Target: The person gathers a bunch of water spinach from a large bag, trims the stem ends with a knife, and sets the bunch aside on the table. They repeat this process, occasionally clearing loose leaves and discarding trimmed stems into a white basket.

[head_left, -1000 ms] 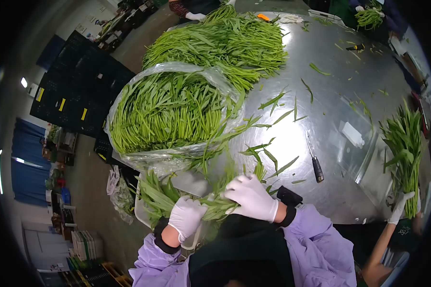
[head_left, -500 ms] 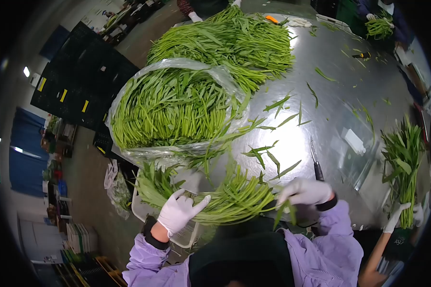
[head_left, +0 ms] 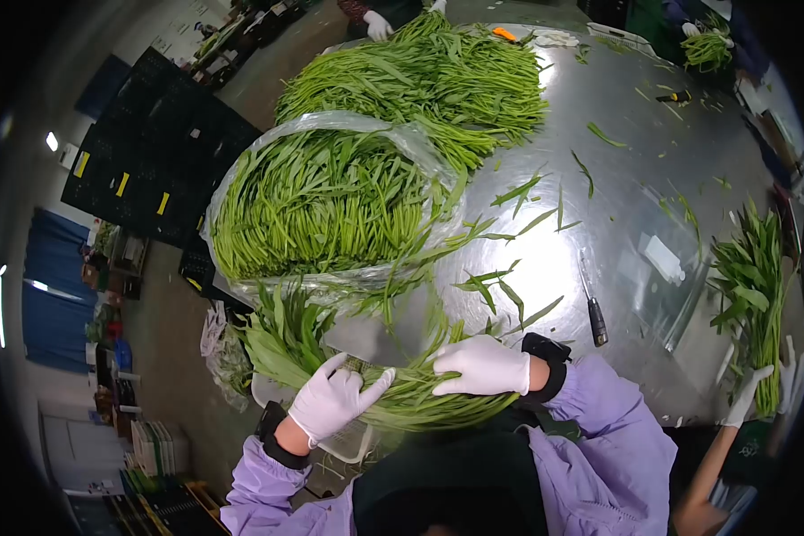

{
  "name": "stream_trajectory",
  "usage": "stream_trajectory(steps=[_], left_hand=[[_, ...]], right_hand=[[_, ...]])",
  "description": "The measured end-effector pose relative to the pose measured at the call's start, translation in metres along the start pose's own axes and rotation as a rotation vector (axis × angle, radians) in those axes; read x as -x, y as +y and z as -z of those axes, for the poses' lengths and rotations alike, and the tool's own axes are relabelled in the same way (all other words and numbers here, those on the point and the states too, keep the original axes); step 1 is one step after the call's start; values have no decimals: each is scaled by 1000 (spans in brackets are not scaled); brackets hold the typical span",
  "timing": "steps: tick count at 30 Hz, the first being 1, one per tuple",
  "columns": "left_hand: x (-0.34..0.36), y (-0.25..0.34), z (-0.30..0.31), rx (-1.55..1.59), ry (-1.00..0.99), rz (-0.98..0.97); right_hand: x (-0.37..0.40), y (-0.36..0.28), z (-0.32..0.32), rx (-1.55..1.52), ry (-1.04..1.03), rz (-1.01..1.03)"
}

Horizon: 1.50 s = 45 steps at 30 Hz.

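Observation:
A bunch of long-stemmed water spinach (head_left: pixel 456 413) lies across in front of me, leaves to the left and stems to the right. My left hand (head_left: pixel 335 404), in a white glove, grips it near the leafy part, thumb and forefinger around the stems. Farther right, my gloved right hand (head_left: pixel 484 366) is closed over the stems from above; its fingertips are partly hidden among them. Just beyond the bunch, a clear plastic bag (head_left: pixel 330 116) holds a thick mass of water spinach (head_left: pixel 322 205). A knife (head_left: pixel 596 322) with a black handle rests to the right of my right hand.
A large pile of water spinach (head_left: pixel 411 80) covers the far side of the metal table (head_left: pixel 616 205). Loose leaves (head_left: pixel 514 299) are scattered about. At right, another person's gloved hand (head_left: pixel 747 393) holds a bunch (head_left: pixel 755 295). A white basket (head_left: pixel 353 444) sits below my left hand.
My right hand has moved left from the stem ends onto the middle of the bunch, and the loose leafy piece by it is gone from view. My left hand stays nearly in place.

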State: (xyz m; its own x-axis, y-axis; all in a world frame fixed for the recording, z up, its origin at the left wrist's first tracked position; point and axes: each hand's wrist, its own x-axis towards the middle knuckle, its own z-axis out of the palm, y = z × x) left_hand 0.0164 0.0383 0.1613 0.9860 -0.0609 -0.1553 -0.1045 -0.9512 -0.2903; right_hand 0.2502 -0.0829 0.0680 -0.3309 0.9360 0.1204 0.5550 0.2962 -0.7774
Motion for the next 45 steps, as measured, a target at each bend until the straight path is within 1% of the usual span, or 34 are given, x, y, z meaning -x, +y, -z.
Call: stream_trajectory(steps=[3, 4, 6, 7, 8, 10, 11, 12, 14, 15, 18, 19, 20, 22, 23, 25, 26, 28, 30, 31, 32, 34, 36, 38, 42, 44, 45], left_hand=[[4, 6, 0, 0, -28, 41], [5, 8, -1, -6, -38, 49], [7, 12, -5, 0, -44, 59], [7, 13, -7, 3, -50, 65], [8, 13, -9, 4, -48, 66], [10, 12, -12, 17, -26, 73], [10, 12, -13, 19, -25, 72], [9, 14, -15, 20, -10, 68], [9, 16, -18, 23, 7, 65], [9, 15, -20, 23, -1, 59], [14, 13, -17, 32, -28, 69], [17, 12, -16, 43, -50, 88], [20, 10, -16, 43, -51, 90], [25, 7, -16, -21, 42, 68], [25, 6, -13, 4, 24, 77], [22, 6, -13, 4, 57, 64], [19, 5, -13, 0, 96, 44], [14, 4, -9, 1, 80, 23], [12, 4, -7, -1, 63, 10], [12, 6, -6, 113, 79, 54], [12, 7, -5, 228, 93, 100], [14, 5, -5, 247, 86, 80], [14, 6, -3, 268, 78, 63], [13, 10, 4, 259, 63, 101], [19, 8, 3, 306, 0, 114], [23, 7, -4, 387, 85, 97], [23, 9, -4, 390, 85, 98]], right_hand=[[3, 0, -5, 223, 89, -95], [5, 1, -9, 221, 83, -94], [7, 5, -15, 80, 69, -79], [8, 9, -20, -48, 123, -31], [9, 12, -20, -47, 121, -32], [9, 14, -16, -154, 162, -157], [9, 11, -14, -25, 195, -185], [10, 10, -14, -25, 194, -187], [12, 8, -16, 162, 207, -229], [14, 11, -16, 163, 206, -230], [31, 32, -4, 374, 320, -275], [42, 50, 0, 397, 383, -283], [51, 65, 5, 460, 433, -374], [63, 78, 27, 325, 459, -488], [60, 76, 35, 328, 459, -484], [50, 56, 42, -580, 408, -444], [43, 47, 43, -544, 310, -401], [24, 29, 32, -299, 352, -89], [13, 19, 30, -156, 217, 43], [8, 20, 25, -103, 198, 123], [4, 17, 22, -103, 200, 123], [-1, 12, 18, -16, 81, 181], [-3, 11, 11, 29, 117, 199], [-7, 13, 7, 70, 124, 293], [-6, 16, 9, 29, 166, 283], [-6, 17, 10, 58, 162, 218], [-5, 18, 11, 57, 160, 217]])
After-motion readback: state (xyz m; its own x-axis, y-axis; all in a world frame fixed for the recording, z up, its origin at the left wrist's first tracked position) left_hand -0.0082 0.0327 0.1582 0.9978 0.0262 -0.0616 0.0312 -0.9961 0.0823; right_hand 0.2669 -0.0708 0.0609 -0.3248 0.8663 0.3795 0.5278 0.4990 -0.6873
